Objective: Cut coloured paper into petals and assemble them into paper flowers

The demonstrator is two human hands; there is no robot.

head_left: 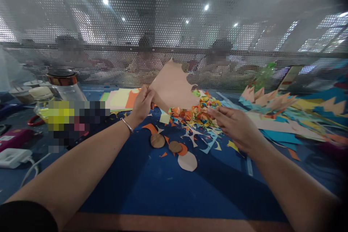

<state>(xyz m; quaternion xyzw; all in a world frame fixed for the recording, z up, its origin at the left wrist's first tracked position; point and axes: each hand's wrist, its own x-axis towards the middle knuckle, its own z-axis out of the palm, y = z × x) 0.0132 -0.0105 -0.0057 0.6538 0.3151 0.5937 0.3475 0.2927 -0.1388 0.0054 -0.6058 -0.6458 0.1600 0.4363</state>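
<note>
My left hand point(143, 106) pinches the left edge of a pale pink sheet of paper point(174, 85), held up above the table. The sheet's right edge is jagged, with curved bites cut out of it. My right hand point(235, 127) is to the right of the sheet, apart from it, its thumb and fingers pressed together. Whatever they hold, if anything, cannot be made out. Behind and below lies a heap of orange, yellow and green paper pieces point(201, 112). Nearer me are a pale round paper piece point(187, 161) and two brown discs point(157, 140).
Coloured paper sheets point(122, 98) are stacked behind my left hand. Pointed pink paper strips point(269, 98) and blue paper point(280, 136) lie at right. A glass jar point(66, 85), a white plug adapter point(15, 157) and its cable stand left. A perforated metal screen point(174, 25) closes off the back.
</note>
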